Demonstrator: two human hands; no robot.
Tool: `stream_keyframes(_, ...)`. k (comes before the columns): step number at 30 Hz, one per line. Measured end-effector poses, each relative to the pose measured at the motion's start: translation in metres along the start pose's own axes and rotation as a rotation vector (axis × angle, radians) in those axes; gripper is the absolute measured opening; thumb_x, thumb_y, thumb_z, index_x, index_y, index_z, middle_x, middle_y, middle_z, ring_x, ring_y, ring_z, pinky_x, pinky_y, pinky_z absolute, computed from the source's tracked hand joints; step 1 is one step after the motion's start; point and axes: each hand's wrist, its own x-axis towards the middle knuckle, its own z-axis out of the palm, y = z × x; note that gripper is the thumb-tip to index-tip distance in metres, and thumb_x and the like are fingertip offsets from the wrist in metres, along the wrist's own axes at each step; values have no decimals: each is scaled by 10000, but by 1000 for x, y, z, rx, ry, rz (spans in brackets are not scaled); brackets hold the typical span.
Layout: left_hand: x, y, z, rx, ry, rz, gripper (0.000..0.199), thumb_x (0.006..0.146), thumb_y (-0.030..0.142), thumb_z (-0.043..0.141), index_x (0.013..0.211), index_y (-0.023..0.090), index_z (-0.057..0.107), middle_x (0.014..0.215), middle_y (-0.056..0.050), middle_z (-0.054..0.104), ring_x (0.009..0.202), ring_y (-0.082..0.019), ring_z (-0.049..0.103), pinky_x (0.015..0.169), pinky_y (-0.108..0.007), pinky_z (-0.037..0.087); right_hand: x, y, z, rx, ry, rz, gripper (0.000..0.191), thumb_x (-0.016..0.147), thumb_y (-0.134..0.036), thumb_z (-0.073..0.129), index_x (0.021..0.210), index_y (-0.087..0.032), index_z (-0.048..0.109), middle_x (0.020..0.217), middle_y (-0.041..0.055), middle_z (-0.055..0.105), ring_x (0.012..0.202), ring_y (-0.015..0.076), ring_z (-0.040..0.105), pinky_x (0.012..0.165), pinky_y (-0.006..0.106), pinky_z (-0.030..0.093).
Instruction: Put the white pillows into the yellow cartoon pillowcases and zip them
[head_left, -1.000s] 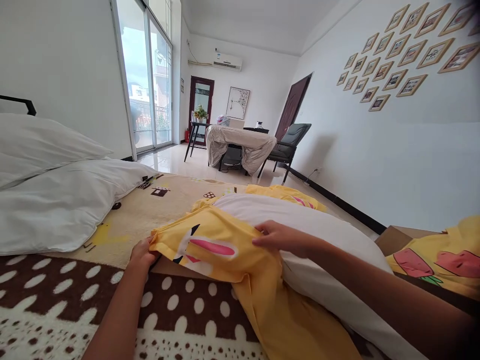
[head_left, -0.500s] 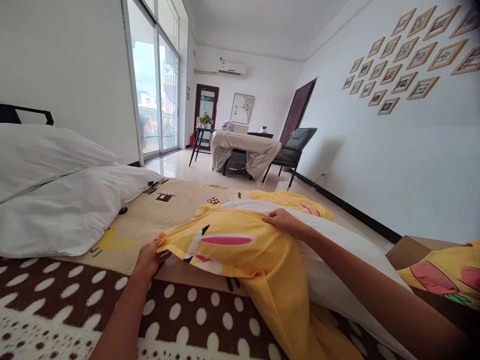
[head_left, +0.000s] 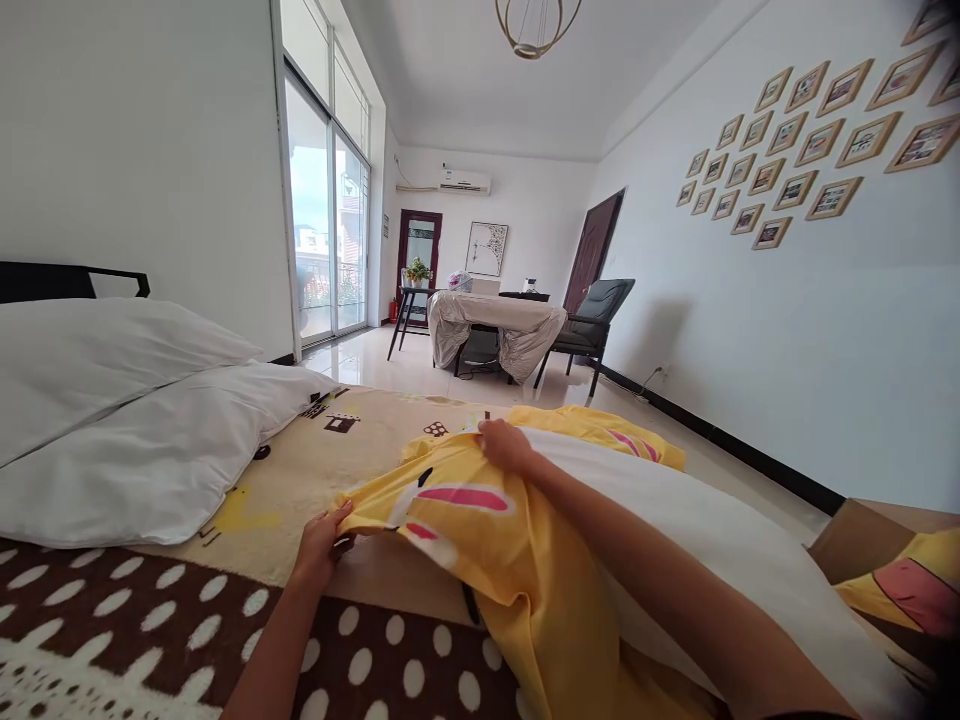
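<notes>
A yellow fabric cover [head_left: 480, 520] with a white-and-pink rabbit-like print lies loosely over the bed. My left hand [head_left: 324, 542] pinches its left corner. Farther along its upper edge, my right hand [head_left: 506, 446] is closed on the fabric, my forearm crossing the bed from the lower right. White padded bedding [head_left: 697, 520] lies beside and partly beneath the cover, under my right arm. Behind my right hand, more yellow fabric [head_left: 600, 428] with pink marks is spread over the far side. Folds hide the cover's opening, if it has one.
Two white pillows [head_left: 150, 450] rest at the left, near the black headboard frame [head_left: 67, 282]. Beneath everything is a brown-and-cream patterned blanket [head_left: 367, 660]. A cardboard box [head_left: 862, 545] with yellow cloth stands at the right. Beyond are a covered table [head_left: 499, 312] and a black chair [head_left: 600, 320].
My right hand has slid left along the cover's far edge, closer to my left hand, and the fabric between them is more bunched. The camera view has tilted upward.
</notes>
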Motion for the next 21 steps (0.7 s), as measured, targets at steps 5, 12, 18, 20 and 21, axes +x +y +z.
stream_keyframes(5, -6, 12, 9, -84, -129, 13, 75, 788, 153, 553, 861, 133, 553, 786, -58, 632, 639, -149, 621, 607, -293, 545, -13, 50, 11, -51, 54, -17, 320, 917, -350, 428, 849, -164, 679, 1057, 107, 636, 1046, 223, 540, 865, 320, 347)
stream_keyframes(12, -53, 54, -2, 292, -348, 222, 233, 559, 286, 765, 649, 133, 615, 555, 20, 578, 537, -150, 548, 483, -220, 397, -54, 45, 44, -56, 148, 31, 395, 963, -346, 311, 906, -169, 659, 906, 91, 691, 850, 187, 619, 718, 273, 349)
stream_keyframes(18, -91, 89, -21, 910, -349, 668, 385, 624, 571, 648, 733, 202, 660, 836, -40, 691, 845, -249, 618, 709, -284, 457, -98, 14, 31, -33, 251, 32, 414, 985, -351, 237, 907, -192, 610, 852, 62, 702, 767, 169, 636, 614, 259, 297)
stream_keyframes(20, -91, 92, -21, 750, -313, 691, 473, 627, 620, 622, 840, 199, 649, 1006, -83, 682, 995, -277, 600, 834, -328, 458, -126, -3, 29, -67, 275, -50, 380, 979, -349, 272, 859, -195, 598, 808, 51, 699, 707, 162, 630, 579, 263, 269)
stream_keyframes(21, -89, 91, -20, 676, -292, 687, 515, 629, 645, 604, 864, 188, 638, 1047, -105, 670, 1032, -286, 589, 871, -350, 451, -142, -12, 28, -102, 289, -123, 348, 972, -330, 305, 822, -193, 587, 775, 45, 693, 671, 156, 621, 564, 265, 254)
